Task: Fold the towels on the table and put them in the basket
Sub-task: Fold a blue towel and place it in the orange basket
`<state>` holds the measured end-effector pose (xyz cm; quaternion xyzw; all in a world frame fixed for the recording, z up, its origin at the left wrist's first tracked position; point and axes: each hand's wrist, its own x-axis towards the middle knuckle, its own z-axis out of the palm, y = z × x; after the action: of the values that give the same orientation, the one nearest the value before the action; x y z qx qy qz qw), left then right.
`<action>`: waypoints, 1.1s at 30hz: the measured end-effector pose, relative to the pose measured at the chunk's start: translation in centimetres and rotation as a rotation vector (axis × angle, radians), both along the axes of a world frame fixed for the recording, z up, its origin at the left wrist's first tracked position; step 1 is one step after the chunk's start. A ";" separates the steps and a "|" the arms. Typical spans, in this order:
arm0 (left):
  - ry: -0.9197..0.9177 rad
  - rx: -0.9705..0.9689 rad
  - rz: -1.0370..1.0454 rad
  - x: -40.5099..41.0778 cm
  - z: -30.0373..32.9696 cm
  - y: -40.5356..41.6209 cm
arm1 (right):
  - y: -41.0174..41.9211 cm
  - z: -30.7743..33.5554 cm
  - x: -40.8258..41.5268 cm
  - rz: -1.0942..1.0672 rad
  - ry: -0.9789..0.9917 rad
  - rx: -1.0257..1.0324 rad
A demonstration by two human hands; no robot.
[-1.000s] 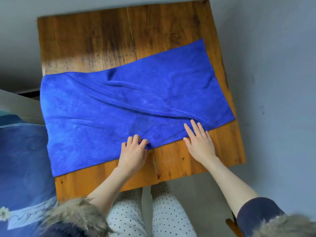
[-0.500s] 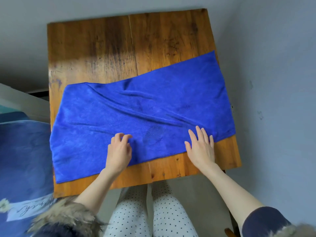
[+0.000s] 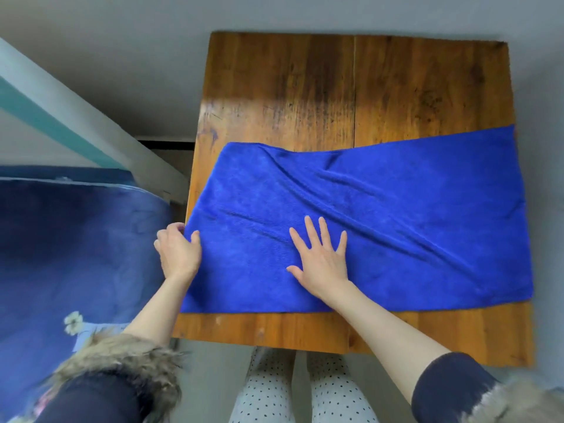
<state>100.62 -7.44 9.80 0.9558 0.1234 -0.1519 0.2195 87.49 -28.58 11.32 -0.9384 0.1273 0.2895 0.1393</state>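
— What's around the towel?
— It lies spread and creased on the table, its left edge at the table's edge. A blue bed stands just left.
— And the hands?
— The left hand has slid from the near hem to pinch the left edge; the right hand, fingers splayed, has moved up flat onto the cloth, holding nothing.
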 end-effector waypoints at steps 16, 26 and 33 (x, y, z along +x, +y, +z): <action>0.041 -0.250 0.145 7.2 3.9 4.7 | 7.1 -0.2 10.1 0.036 0.053 0.076; 0.236 -0.707 -0.058 4.3 8.2 -6.7 | 4.0 3.8 6.0 -0.979 -0.342 0.884; 0.301 -0.791 -0.247 -0.2 10.1 -16.7 | 0.0 6.3 -0.2 -0.936 -0.354 0.723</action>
<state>100.38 -24.12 19.88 0.7730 -0.0288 -0.3500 0.5283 87.30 -28.61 17.62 -0.7102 0.3944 0.0622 0.5798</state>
